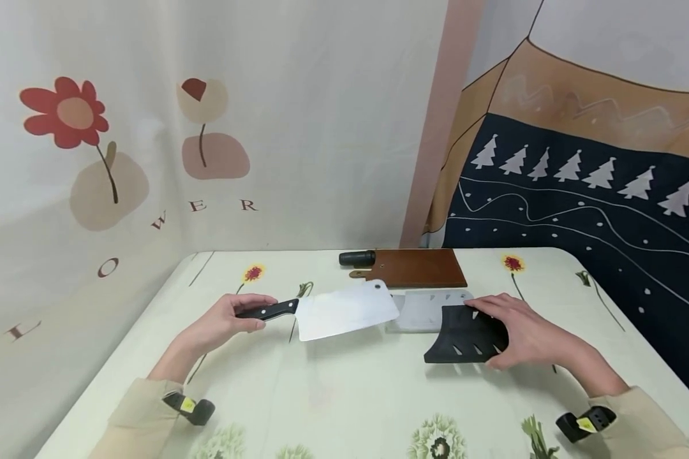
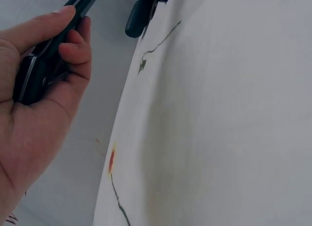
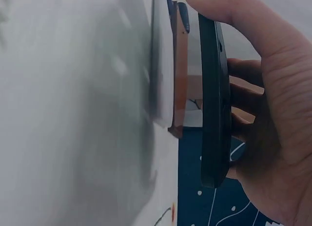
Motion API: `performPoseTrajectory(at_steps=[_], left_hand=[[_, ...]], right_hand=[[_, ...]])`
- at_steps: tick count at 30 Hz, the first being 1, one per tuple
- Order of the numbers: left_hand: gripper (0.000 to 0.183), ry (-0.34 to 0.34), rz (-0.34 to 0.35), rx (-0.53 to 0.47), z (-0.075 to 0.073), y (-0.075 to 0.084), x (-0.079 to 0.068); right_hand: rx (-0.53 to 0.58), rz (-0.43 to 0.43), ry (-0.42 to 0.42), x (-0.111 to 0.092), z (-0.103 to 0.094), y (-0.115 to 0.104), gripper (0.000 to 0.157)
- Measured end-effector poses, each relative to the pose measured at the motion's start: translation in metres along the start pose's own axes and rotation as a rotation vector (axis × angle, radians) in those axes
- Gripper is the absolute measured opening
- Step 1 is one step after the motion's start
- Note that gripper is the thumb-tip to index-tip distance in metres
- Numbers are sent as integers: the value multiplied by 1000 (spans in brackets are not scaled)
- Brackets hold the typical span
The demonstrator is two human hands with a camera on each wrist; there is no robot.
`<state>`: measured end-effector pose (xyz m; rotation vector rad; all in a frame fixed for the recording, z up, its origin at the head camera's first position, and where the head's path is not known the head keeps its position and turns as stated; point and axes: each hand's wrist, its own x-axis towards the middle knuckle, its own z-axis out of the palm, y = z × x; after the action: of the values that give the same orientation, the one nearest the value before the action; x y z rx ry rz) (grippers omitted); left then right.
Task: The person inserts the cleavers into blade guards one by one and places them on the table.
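Black slotted piece [image 1: 464, 331], cleaver [image 1: 346, 310] in hands [image 1: 222, 322] [image 1: 522, 328]

Two hands in all: one bare left hand [image 1: 224, 324] and one bare right hand [image 1: 525, 330]. One big, shiny silver cleaver with a black handle [image 1: 347, 311]. One curved black piece with slits [image 1: 465, 335]. One flat, pale grey board [image 1: 416, 320]. One flat brown board [image 1: 422, 268]. One short, round black rod [image 1: 357, 258]. Two beige sleeves [image 1: 143, 417], two small black wrist cameras [image 1: 591, 422]. On one white counter [image 1: 344, 395], two red-and-yellow printed flowers [image 1: 254, 273].
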<state>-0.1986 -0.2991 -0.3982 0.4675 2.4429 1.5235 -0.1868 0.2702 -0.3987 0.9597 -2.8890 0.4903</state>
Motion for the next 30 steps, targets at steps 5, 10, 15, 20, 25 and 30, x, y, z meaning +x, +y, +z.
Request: performPoseTrajectory(at_steps=[5,10,15,20,25,30], left_hand=[[46,6,32,-32,8,6,9],[46,-7,51,-76,17,9,17],[46,0,41,-81,24,12,23],[46,10,21,-86,28,11,26],[45,42,6,-80,27,9,26],[47,35,16,-100,29,10,26]], right_hand=[[2,-42,37,7,-2,-3,99],[23,-36,18,17,-4,-7,100],[55,-13,-8,26,-4,-11,101],[79,-8,-22,32,-4,-16,99],[98,-12,-38,35,0,-17,100],[123,7,-40,34,1,-18,101]])
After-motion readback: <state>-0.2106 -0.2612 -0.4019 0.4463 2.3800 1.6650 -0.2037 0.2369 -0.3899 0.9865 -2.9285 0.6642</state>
